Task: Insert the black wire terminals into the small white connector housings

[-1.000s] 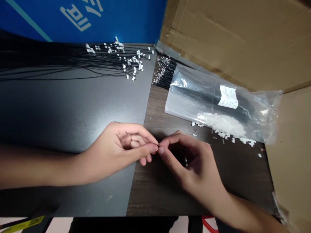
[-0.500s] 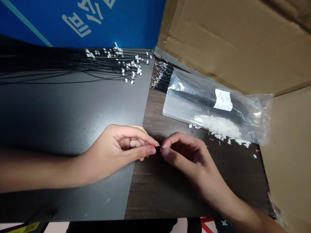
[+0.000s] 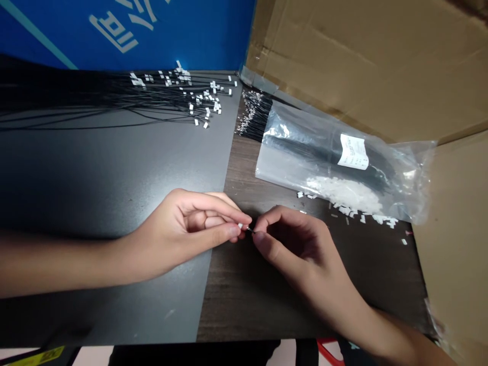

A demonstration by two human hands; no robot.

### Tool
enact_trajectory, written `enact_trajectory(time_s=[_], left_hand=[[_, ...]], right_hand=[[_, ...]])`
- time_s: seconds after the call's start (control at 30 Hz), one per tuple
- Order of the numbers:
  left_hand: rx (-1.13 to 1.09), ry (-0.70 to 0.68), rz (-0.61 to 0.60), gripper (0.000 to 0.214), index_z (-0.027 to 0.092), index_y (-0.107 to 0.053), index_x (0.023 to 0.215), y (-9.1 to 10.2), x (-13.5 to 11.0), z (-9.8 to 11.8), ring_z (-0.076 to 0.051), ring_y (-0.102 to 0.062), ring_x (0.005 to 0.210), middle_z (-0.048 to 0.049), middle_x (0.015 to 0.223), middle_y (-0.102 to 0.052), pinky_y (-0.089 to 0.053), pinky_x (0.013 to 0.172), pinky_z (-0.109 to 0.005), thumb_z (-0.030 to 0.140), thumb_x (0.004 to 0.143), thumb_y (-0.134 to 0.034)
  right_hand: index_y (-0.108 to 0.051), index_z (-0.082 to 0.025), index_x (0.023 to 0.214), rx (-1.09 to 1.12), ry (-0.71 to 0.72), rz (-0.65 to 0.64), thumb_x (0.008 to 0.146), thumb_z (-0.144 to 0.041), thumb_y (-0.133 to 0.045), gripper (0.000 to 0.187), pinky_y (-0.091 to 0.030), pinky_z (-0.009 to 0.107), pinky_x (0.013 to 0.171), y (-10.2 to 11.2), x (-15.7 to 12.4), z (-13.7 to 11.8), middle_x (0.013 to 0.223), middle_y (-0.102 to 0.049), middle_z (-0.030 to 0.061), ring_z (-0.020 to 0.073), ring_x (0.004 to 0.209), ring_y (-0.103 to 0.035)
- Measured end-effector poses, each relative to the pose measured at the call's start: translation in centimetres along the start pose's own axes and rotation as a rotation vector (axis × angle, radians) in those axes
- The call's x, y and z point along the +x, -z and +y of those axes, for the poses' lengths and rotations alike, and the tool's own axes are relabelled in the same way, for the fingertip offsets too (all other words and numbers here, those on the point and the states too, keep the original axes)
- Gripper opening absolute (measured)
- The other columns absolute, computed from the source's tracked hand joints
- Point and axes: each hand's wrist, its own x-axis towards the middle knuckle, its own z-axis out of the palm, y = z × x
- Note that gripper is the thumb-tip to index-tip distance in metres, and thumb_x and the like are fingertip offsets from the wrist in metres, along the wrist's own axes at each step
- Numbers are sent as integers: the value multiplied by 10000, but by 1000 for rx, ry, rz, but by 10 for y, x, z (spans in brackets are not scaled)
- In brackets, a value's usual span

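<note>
Between the thumb and forefinger of my left hand (image 3: 202, 223) is a small white plastic connector housing (image 3: 240, 225). My right hand (image 3: 295, 249) pinches a thin black wire, its metal terminal (image 3: 249, 229) pointing left at the housing. The two sets of fingertips almost meet above the dark wood tabletop. Most of the wire is hidden by my right fingers, and whether the terminal is inside the housing I cannot tell.
Black wires with white connectors (image 3: 206, 104) lie at the back left. A clear plastic bag (image 3: 297, 157) covers black wires with bare metal ends (image 3: 249, 109). White housings (image 3: 348, 211) lie along its front edge. A blue panel (image 3: 183, 35) and cardboard (image 3: 343, 61) stand behind.
The white housing now shows between my left thumb and forefinger, where it was hidden before. My left thumb has drawn back slightly, and the view has shifted a little.
</note>
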Motion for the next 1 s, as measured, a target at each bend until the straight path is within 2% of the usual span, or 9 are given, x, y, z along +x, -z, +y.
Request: enact_trajectory(time_s=[0.13, 0.23, 0.37, 0.53, 0.7, 0.9, 1.0], left_hand=[[-22, 14, 7, 263, 249, -992, 1032, 0, 0, -1, -118, -894, 888, -35, 1047, -929, -692, 826, -92, 35, 881, -970], [-12, 19, 13, 226, 236, -970, 976, -1, 0, -1, -105, -863, 857, -18, 975, -905, -676, 810, -93, 39, 865, -965], [69, 14, 40, 108, 208, -912, 885, -2, -1, -2, -98, -766, 764, -12, 829, -821, -625, 722, -104, 119, 860, -969], [171, -29, 60, 58, 209, -904, 881, -2, -4, -3, -119, -695, 750, -21, 835, -765, -595, 687, -159, 171, 890, -945], [178, -41, 68, 101, 233, -942, 903, -1, -3, -1, -114, -749, 768, -21, 914, -820, -630, 723, -149, 136, 891, -916], [118, -47, 41, 240, 301, -1009, 1039, -2, -2, -3, -137, -882, 983, -34, 1066, -897, -695, 890, -114, 106, 937, -914], [77, -37, 43, 276, 328, -1012, 1097, -2, -3, -4, -134, -904, 1007, -32, 1116, -915, -705, 926, -114, 109, 960, -915]], right_hand=[[-766, -218, 855, -19, 2, 11, 992, -218, -820, 147, -574, 246, 751, 0, 0, 0, 803, -768, -23, 135, 761, -690], [-757, -214, 840, -25, -1, 12, 966, -198, -824, 144, -563, 232, 743, 0, 1, -1, 777, -743, -36, 123, 744, -668], [-756, -213, 835, -51, 4, 25, 973, -214, -815, 149, -538, 225, 707, -1, -1, -3, 757, -725, -41, 116, 716, -638], [-757, -214, 834, -55, 0, 20, 976, -211, -808, 150, -516, 225, 683, -1, -2, -3, 758, -731, -39, 115, 709, -636], [-755, -218, 828, -75, 10, 22, 975, -228, -802, 155, -527, 232, 676, -1, -1, -3, 757, -742, -34, 122, 701, -652], [-755, -214, 837, -69, 21, 23, 995, -232, -791, 163, -538, 220, 699, -1, -2, -1, 780, -757, -30, 119, 735, -680], [-753, -214, 846, -49, 11, 25, 990, -226, -797, 151, -543, 217, 715, -1, -2, 0, 793, -761, -30, 121, 756, -692]])
